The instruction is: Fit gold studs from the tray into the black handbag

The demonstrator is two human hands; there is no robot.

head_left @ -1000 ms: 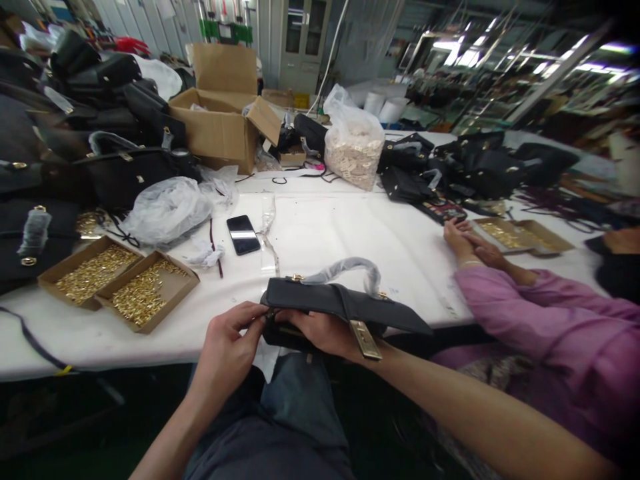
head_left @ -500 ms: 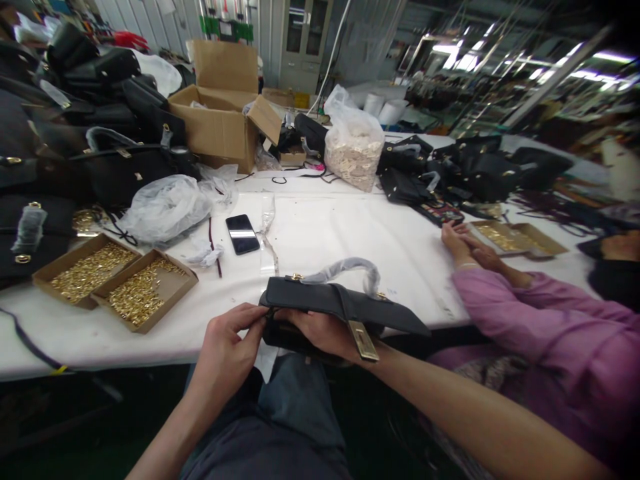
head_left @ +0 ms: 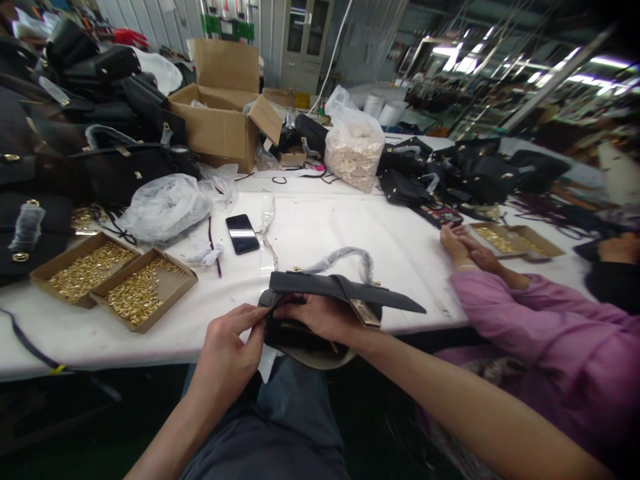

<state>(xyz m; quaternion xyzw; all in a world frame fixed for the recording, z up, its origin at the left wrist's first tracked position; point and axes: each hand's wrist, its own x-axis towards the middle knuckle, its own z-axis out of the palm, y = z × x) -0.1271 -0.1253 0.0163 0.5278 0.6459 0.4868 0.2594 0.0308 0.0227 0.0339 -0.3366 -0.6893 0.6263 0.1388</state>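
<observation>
A black handbag is at the table's front edge, its flap lifted and its dark inside showing. Clear wrap covers the bag's handle, and a gold metal plate hangs on the flap strap. My left hand pinches the bag's left end between thumb and fingers. Under the flap, my right hand reaches into the opening, fingers closed against the same left end from within. Any small part between the fingertips is too small to make out.
Two cardboard trays of small gold fittings lie at left, near a phone and a plastic bag. Black handbags are piled behind, beside a carton. At right, a co-worker's pink sleeve rests on the table.
The handbag has tipped so its opening faces me more, showing the inside. The flap and gold plate have risen, and my right hand is more visible under the flap.
</observation>
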